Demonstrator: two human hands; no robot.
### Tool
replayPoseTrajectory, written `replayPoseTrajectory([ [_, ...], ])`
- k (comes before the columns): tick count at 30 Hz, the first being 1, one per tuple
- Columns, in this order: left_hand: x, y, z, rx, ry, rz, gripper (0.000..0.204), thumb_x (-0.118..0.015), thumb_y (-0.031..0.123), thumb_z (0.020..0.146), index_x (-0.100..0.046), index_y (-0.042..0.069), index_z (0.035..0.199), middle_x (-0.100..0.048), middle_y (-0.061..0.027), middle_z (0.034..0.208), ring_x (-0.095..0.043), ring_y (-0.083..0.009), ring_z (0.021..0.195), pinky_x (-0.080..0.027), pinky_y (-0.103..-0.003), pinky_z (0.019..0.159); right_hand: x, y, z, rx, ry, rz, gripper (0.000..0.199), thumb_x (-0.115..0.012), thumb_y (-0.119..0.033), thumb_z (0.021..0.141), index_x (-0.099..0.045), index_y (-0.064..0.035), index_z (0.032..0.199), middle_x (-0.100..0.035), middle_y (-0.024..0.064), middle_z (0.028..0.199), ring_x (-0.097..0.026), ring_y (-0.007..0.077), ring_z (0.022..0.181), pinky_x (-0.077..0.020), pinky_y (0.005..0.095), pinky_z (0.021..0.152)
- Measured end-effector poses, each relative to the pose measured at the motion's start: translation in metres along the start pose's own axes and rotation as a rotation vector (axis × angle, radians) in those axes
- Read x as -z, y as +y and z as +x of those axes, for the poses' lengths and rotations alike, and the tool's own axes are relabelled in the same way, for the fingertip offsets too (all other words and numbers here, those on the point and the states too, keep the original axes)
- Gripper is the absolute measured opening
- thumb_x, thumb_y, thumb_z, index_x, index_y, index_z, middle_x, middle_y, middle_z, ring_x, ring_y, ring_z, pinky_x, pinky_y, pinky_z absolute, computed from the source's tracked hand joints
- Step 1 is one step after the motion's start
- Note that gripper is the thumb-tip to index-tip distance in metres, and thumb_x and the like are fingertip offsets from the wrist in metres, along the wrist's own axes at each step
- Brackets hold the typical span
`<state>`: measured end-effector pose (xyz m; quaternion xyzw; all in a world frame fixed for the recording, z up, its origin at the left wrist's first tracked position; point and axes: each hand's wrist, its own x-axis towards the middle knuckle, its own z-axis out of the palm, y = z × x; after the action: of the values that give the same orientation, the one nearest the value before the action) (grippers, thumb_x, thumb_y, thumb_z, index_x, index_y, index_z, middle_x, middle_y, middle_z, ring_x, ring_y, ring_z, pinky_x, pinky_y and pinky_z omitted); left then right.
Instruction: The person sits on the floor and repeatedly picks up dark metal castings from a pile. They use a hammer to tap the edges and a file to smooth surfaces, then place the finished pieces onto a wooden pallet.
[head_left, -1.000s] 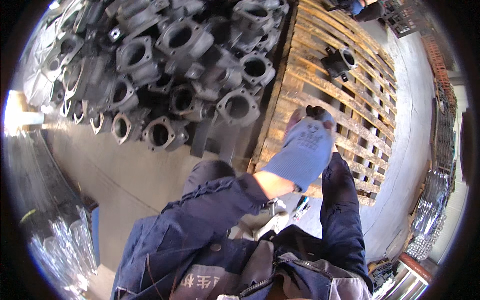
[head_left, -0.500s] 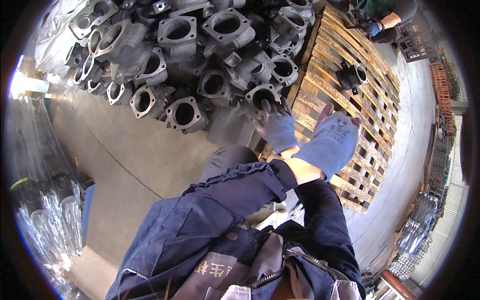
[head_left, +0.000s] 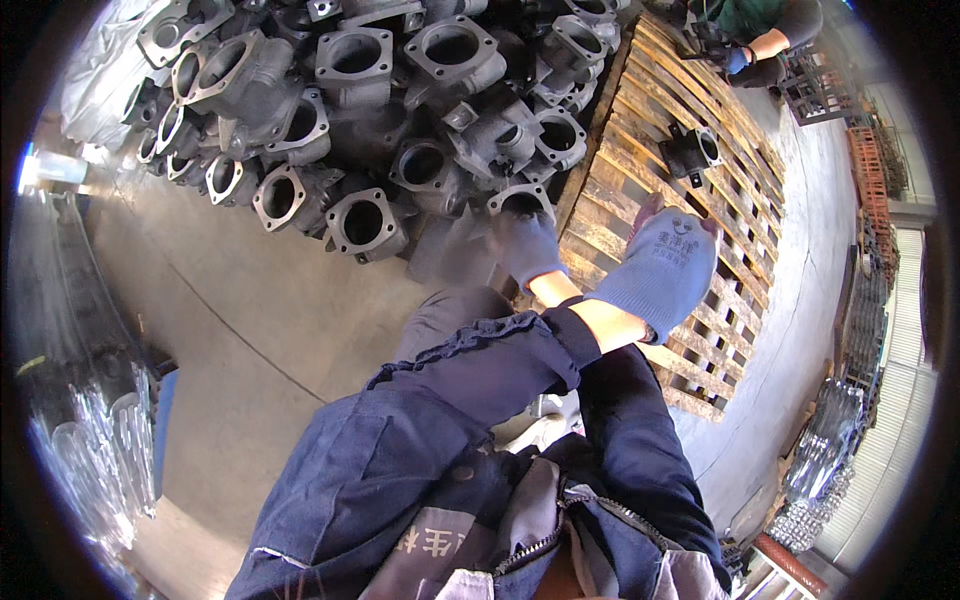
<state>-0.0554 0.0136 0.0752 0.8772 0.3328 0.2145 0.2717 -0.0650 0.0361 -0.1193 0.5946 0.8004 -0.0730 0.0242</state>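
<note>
My arms cross, the left over the right. My right hand, in a blue-grey glove, reaches to a dark grey metal casting with a square flange and a round bore, at the pile's near right edge. Its fingers go into the bore and round the near rim, closed on it, though motion blurs them. Over the wooden pallet is my gloved left hand, back upward. Its fingers bend away out of sight, so any grip is hidden. A single dark casting lies on the pallet beyond it.
A large heap of similar castings rises at the far left and middle. At the far right edge, another person's gloved hand shows. Red crates and stacked metal parts line the right side; shiny wrapped material stands left.
My right hand has shifted left and its fingers have gone deeper into the casting's bore. That casting sits slightly nearer. My left hand has hardly moved.
</note>
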Motion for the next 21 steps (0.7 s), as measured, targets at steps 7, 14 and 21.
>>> replayPoseTrajectory([
  [7, -0.002, -0.003, 0.004, 0.005, 0.072, -0.042, 0.022, -0.049, 0.018, 0.089, -0.064, 0.005, 0.096, -0.065, -0.0115, 0.093, -0.062, -0.0244, 0.092, -0.042, -0.046, 0.092, 0.015, 0.015, -0.061, -0.178, -0.167, 0.038, 0.037, -0.056, -0.042, 0.081, -0.063, -0.0070, 0.089, -0.066, 0.0180, 0.085, -0.063, 0.0360, 0.082, -0.0458, 0.0478, 0.077],
  [14, 0.021, -0.013, 0.024, 0.139, 0.386, 0.021, 0.022, -0.059, 0.029, 0.083, -0.065, 0.008, 0.081, -0.066, -0.0152, 0.069, -0.067, -0.0304, 0.070, -0.053, -0.041, 0.067, -0.007, 0.119, -0.176, -0.589, -0.022, 0.489, 0.036, -0.061, -0.022, 0.087, -0.060, 0.0007, 0.115, -0.065, 0.0160, 0.107, -0.062, 0.0235, 0.092, -0.0493, 0.0353, 0.079],
  [21, 0.001, -0.030, 0.011, -0.221, 0.004, 0.467, 0.017, -0.054, 0.013, 0.077, -0.068, 0.004, 0.082, -0.065, -0.0183, 0.080, -0.063, -0.0348, 0.079, -0.047, -0.048, 0.069, 0.025, 0.087, -0.254, -1.159, 0.662, 1.588, 0.038, -0.064, -0.036, 0.083, -0.066, -0.0037, 0.104, -0.066, 0.0082, 0.094, -0.063, 0.0187, 0.079, -0.0504, 0.0302, 0.070],
])
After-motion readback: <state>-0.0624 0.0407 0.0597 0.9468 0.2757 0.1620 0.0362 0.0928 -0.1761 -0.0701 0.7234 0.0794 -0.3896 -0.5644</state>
